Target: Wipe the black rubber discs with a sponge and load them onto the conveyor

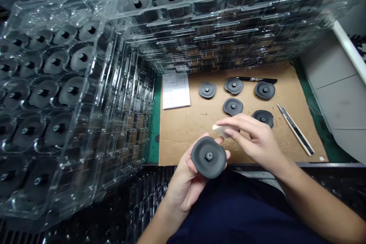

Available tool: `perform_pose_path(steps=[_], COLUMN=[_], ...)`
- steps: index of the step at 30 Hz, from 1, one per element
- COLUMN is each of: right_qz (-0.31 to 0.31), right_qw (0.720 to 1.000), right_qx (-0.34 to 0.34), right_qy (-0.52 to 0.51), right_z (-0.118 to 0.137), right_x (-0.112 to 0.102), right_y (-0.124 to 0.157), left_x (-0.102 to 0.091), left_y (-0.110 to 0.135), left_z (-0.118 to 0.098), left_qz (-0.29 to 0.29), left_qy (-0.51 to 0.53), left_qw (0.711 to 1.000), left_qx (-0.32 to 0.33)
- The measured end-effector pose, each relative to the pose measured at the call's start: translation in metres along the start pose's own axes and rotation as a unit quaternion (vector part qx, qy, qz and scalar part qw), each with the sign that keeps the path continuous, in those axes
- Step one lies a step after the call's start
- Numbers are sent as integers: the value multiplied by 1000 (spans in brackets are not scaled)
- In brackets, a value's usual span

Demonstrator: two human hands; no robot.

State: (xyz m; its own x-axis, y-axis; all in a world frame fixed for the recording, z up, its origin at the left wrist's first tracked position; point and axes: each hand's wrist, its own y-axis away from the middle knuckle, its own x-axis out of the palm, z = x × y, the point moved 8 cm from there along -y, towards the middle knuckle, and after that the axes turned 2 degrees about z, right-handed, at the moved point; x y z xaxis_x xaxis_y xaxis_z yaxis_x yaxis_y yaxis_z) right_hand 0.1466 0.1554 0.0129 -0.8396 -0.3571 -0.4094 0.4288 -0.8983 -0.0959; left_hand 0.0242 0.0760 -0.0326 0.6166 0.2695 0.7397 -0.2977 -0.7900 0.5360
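Observation:
In my left hand [187,183] rests a dark grey dished disc [203,163] with a small hex-shaped boss at its centre, hollow side up. My left fingers curl around its rim from below. Just above the disc's upper right edge, my right hand [254,137] pinches a small whitish block [221,130], possibly an eraser; it looks apart from the disc's face. Beyond my hands, several similar discs lie on the cardboard sheet [180,137], among them one disc [233,106] near my right fingertips and another disc [263,117] partly behind my right hand.
Stacked clear plastic trays [200,23] full of the same discs rise at the back, and more trays [94,122] stand on the left. A printed paper [175,91], a black pen [257,79] and a utility knife [296,129] lie on the cardboard. A pale panel [337,84] borders the right.

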Motion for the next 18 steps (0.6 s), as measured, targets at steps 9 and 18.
perform_pose_path(steps=[9, 18], right_qz=[30, -56], right_qw=[956, 989], right_qx=[267, -110], right_qy=[-116, 84], right_z=[-73, 50], right_x=[16, -11], right_y=[68, 20], left_x=[6, 1], left_y=[-4, -7], left_z=[2, 8], left_qz=[58, 19], left_qy=[32, -22], left_qw=[998, 1000], left_qx=[-5, -4])
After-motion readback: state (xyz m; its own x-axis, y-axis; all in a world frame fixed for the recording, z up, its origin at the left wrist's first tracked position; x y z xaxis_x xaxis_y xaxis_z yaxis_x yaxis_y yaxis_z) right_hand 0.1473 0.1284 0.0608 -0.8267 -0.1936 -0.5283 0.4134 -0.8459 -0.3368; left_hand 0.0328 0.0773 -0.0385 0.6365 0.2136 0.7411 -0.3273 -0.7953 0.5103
